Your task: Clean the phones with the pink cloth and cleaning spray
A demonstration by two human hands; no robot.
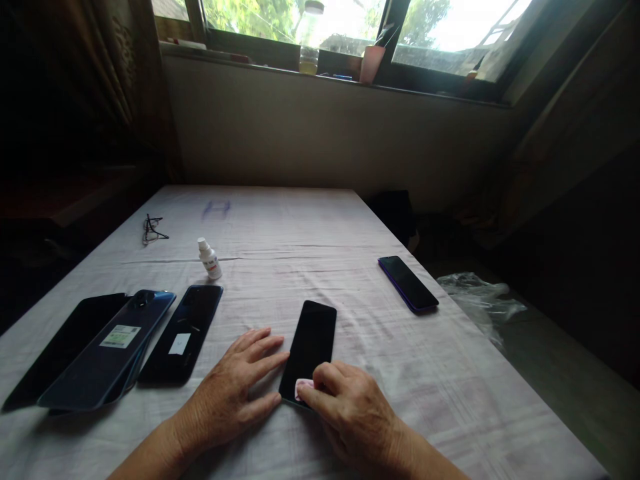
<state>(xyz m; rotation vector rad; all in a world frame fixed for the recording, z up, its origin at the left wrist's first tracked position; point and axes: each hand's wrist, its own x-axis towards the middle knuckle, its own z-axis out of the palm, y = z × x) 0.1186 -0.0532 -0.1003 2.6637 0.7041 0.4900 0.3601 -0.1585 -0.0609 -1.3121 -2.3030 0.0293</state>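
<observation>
A black phone [311, 343] lies screen up on the white tablecloth [280, 227] near the front edge. My left hand [233, 390] rests flat beside its left edge, fingers spread, with the fingertips touching the phone's side. My right hand [350, 410] is pinched on a small pale pink wad [303, 387] and presses it onto the phone's near end. A small white bottle [209, 259] stands further back.
To the left lie a dark phone [183, 333], a blue phone with a sticker [113, 350] and a black one [60, 347] partly under it. A purple-edged phone [407, 283] lies at the right. Glasses [151, 229] sit far left. A plastic bag [477, 297] lies on the floor.
</observation>
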